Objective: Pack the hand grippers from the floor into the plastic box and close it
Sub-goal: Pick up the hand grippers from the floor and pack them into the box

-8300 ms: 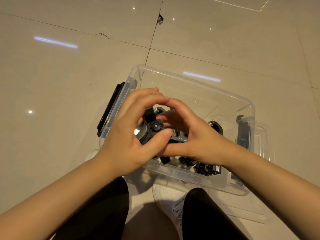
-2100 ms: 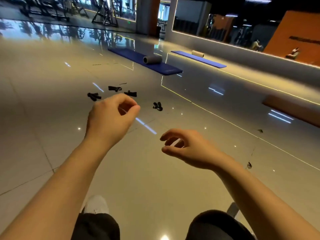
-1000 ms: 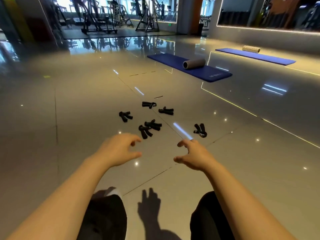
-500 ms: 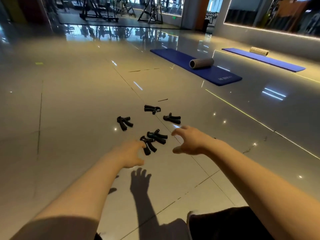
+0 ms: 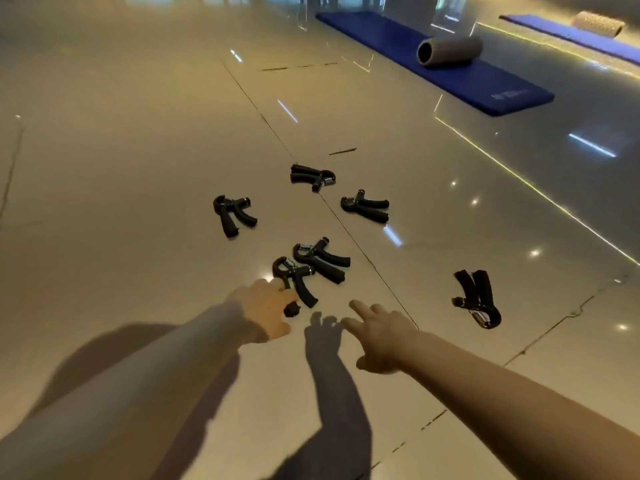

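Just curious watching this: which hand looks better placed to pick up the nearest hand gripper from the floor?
The left hand: it already touches the nearest hand gripper. The right hand hovers open beside it, touching nothing.

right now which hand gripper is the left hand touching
The nearest hand gripper, lower of the touching pair at centre: the left hand has reached its handles. The other five lie untouched.

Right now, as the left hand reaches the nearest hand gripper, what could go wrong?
1. The left hand touches only one handle of the nearest hand gripper, so it might slip or swing when lifted.
2. A second hand gripper lies against it and could be dragged along.
3. The plastic box is out of view, so carrying several at once risks drops.
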{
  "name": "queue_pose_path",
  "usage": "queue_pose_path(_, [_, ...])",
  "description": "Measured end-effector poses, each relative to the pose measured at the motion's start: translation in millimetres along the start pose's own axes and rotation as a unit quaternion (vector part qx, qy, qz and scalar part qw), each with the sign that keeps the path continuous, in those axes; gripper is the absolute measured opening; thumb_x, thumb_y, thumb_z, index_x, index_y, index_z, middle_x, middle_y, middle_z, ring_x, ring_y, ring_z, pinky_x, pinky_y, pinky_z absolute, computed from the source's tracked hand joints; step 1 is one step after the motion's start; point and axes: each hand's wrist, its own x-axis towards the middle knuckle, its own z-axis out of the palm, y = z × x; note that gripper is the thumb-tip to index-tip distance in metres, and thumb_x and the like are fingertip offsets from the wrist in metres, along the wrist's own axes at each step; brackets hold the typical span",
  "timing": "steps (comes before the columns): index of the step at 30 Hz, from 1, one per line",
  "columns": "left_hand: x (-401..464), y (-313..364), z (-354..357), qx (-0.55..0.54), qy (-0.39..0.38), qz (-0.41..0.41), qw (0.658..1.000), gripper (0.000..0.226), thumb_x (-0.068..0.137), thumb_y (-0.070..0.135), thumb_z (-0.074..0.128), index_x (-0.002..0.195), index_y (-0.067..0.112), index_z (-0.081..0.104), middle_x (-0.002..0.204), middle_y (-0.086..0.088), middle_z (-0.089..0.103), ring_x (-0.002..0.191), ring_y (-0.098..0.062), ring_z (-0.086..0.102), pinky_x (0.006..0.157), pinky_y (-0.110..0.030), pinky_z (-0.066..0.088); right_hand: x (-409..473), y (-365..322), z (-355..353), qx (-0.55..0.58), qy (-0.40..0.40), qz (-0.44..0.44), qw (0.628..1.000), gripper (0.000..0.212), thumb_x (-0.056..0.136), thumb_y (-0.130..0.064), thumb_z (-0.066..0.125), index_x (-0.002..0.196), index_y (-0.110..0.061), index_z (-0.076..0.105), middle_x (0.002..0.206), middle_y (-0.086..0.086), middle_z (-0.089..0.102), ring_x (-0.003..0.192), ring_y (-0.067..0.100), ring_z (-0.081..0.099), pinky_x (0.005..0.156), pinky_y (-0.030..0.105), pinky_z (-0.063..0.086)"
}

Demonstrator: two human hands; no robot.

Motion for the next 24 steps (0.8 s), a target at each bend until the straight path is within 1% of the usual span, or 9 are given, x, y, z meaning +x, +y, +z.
queue_pose_path(3, [25.9,-0.8,23.8,0.054,-0.047,0.001,0.997,0.061,0.092,0.044,0.047,0.146,0.027,0.023,0.145,0.001,0.031,0.129,-0.022,0.035,0.100,-0.038,0.040,30.2,10.5,14.2,0.026,-0.031,0.012,0.999,0.075,0.089,-0.027,0.057,0.149,-0.027,0.013,0.158,0.004,-0.003,0.138,0.031,0.021,0.105,0.041,0.037])
queue_pose_path(6, [49.3,-6.2,42.0,0.037,-0.029,0.023,0.999,0.057,0.094,0.043,0.044,0.145,0.025,0.026,0.150,0.001,0.027,0.133,-0.021,0.032,0.104,-0.039,0.037,61.9,21.5,25.8,0.069,-0.029,0.037,0.996,0.075,0.087,-0.021,0.058,0.149,-0.025,0.016,0.157,0.004,0.001,0.138,0.030,0.022,0.105,0.042,0.037])
queue_pose_path(10, [70.9,-12.1,78.9,0.007,-0.005,0.027,1.000,0.067,0.095,0.043,0.044,0.150,0.023,0.010,0.158,0.000,0.005,0.144,-0.021,0.009,0.115,-0.037,0.020,100.9,25.9,52.1,0.103,0.002,0.064,0.993,0.075,0.089,-0.028,0.058,0.149,-0.024,0.012,0.155,0.003,0.008,0.136,0.030,0.024,0.103,0.042,0.039])
queue_pose_path(12, [73.2,-15.0,101.7,0.029,-0.033,0.033,0.998,0.072,0.095,0.045,0.042,0.150,0.021,0.004,0.159,-0.002,0.002,0.145,-0.023,0.004,0.116,-0.040,0.016,112.0,24.2,67.8,0.116,0.021,0.055,0.991,0.070,0.089,-0.034,0.057,0.146,-0.024,0.018,0.152,0.003,0.014,0.134,0.030,0.027,0.102,0.041,0.040])
queue_pose_path(15, [68.8,-17.0,129.7,0.025,-0.093,0.028,0.995,0.075,0.094,0.048,0.043,0.151,0.022,0.002,0.158,-0.003,0.001,0.145,-0.025,0.004,0.116,-0.041,0.015,113.0,16.6,93.5,0.122,-0.002,0.039,0.992,0.062,0.087,-0.038,0.056,0.140,-0.025,0.026,0.144,0.002,0.023,0.128,0.028,0.032,0.096,0.040,0.044])
queue_pose_path(17, [68.1,-15.6,135.3,-0.005,-0.071,0.019,0.997,0.073,0.094,0.046,0.043,0.151,0.024,0.002,0.158,-0.003,0.000,0.144,-0.025,0.010,0.113,-0.039,0.021,113.4,13.9,106.3,0.104,0.009,0.034,0.994,0.059,0.088,-0.038,0.052,0.139,-0.022,0.026,0.141,0.003,0.026,0.126,0.027,0.034,0.094,0.040,0.044])
queue_pose_path(20, [79.8,-15.0,129.4,-0.004,0.025,0.018,1.000,0.073,0.094,0.045,0.042,0.150,0.024,-0.001,0.158,-0.005,0.001,0.142,-0.025,0.016,0.111,-0.038,0.028,120.2,17.3,105.6,0.109,0.017,0.032,0.993,0.058,0.089,-0.036,0.050,0.140,-0.022,0.028,0.142,0.002,0.028,0.124,0.028,0.036,0.094,0.039,0.043])
queue_pose_path(22, [89.0,-14.7,126.2,-0.005,0.047,0.024,0.999,0.076,0.094,0.046,0.042,0.150,0.023,-0.004,0.158,-0.005,-0.006,0.144,-0.026,0.007,0.116,-0.040,0.021,124.8,16.2,102.5,0.115,0.009,0.037,0.993,0.059,0.087,-0.033,0.053,0.140,-0.020,0.030,0.142,0.003,0.029,0.122,0.028,0.038,0.092,0.038,0.044])
queue_pose_path(24, [94.4,-12.2,128.1,-0.005,0.018,0.024,1.000,0.078,0.095,0.046,0.041,0.149,0.023,-0.010,0.157,-0.004,-0.015,0.145,-0.025,-0.005,0.118,-0.040,0.012,125.0,9.6,103.7,0.108,0.017,0.047,0.993,0.058,0.089,-0.032,0.051,0.140,-0.015,0.030,0.142,0.008,0.029,0.121,0.030,0.039,0.091,0.037,0.044])
